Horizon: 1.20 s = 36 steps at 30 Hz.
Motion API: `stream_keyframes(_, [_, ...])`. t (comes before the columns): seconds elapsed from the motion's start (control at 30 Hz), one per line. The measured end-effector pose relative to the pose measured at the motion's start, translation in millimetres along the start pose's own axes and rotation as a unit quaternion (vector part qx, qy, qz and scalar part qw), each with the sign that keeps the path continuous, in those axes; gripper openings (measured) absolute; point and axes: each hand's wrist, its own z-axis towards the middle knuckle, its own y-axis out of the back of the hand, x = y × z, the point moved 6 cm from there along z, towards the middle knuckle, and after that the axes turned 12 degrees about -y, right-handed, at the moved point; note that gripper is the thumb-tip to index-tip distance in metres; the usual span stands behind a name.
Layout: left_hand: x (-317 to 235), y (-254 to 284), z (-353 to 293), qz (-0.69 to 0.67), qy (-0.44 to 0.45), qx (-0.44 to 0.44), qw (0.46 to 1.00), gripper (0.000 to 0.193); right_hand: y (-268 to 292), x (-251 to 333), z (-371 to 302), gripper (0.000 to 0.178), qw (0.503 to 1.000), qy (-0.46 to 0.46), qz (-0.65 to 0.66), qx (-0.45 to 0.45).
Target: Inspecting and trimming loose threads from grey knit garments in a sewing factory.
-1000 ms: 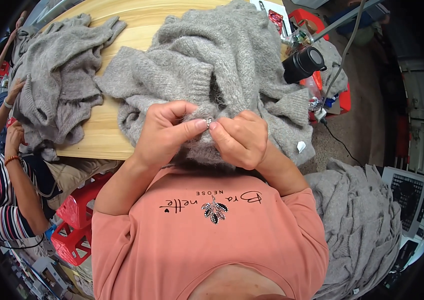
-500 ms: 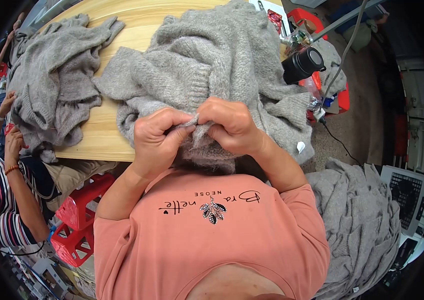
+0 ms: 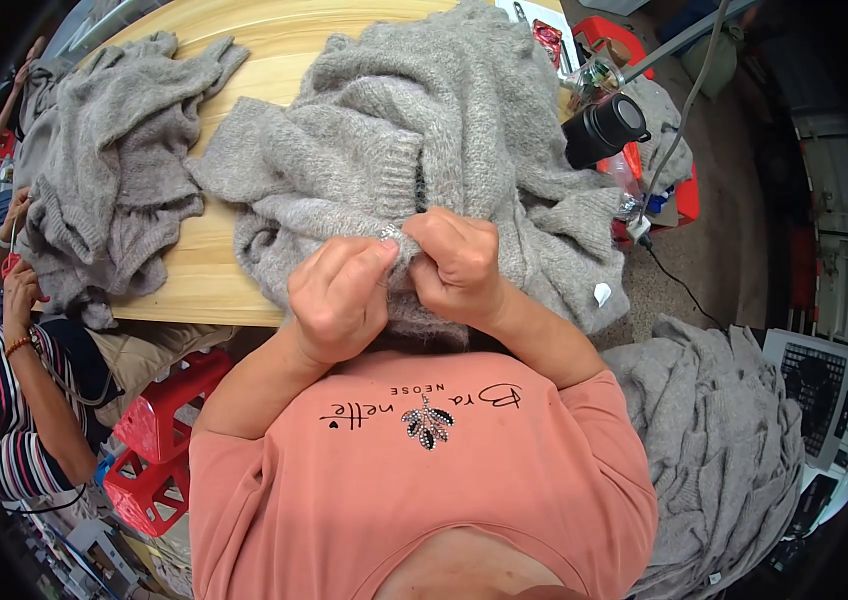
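A fuzzy grey knitted sweater (image 3: 474,120) lies bunched over the near edge of the wooden table, with a ribbed band showing just beyond my hands. My left hand (image 3: 344,295) is closed, pinching a fold of the knit between thumb and forefinger. Close beside it, my right hand (image 3: 459,265) is closed too, its fingers gripping the same piece of knit. A short stretch of fabric runs between the two pinches. Whether a small tool or thread sits inside the fingers cannot be seen.
More grey knitwear (image 3: 114,160) lies on the table (image 3: 234,290) at left, near a co-worker's hand (image 3: 19,290). A black lidded cup (image 3: 606,130) and a cable (image 3: 689,110) stand at right. Red stools (image 3: 159,420) are lower left; a grey garment heap (image 3: 714,440) is lower right.
My left hand has shifted slightly right and nearer to me, turning more upright. My right hand has tightened into a more curled grip. A dark gap now shows beside the ribbed band.
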Motion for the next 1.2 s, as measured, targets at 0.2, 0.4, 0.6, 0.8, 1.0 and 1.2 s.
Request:
stream_keyframes(0.2, [-6.1, 3.7, 2.5, -0.078, -0.031, -0.015, 0.996, 0.015, 17.9, 8.6, -3.5, 0.023, 0.992, 0.1, 0.012, -0.076])
stream_keyframes(0.4, [47.4, -13.1, 53.6, -0.117, 0.085, 0.065, 0.987, 0.013, 18.4, 38.5, -28.4, 0.015, 0.951, 0.155, -0.009, 0.269])
stream_keyframes(0.6, [92.3, -45.7, 8.5, 0.03, 0.172, 0.33, 0.928, 0.022, 53.4, 8.1, -30.4, 0.029, 0.955, -0.046, -0.183, 0.227])
stream_keyframes(0.8, [104.0, 153.2, 109.8, -0.031, 0.152, -0.231, 0.961, 0.017, 55.5, -17.1, -50.7, 0.072, 0.937, -0.138, -0.165, 0.275])
stream_keyframes(1.0, [24.5, 106.2, 144.3, -0.139, 0.14, -0.222, 0.955, 0.045, 27.0, 21.3, 40.2, 0.102, 0.995, 0.087, -0.05, -0.018])
stream_keyframes(1.2, [-16.2, 67.6, 124.9, -0.33, -0.115, 0.018, 0.937, 0.104, -43.5, -3.1, 24.7, 0.034, 0.683, -0.168, 0.697, 0.141])
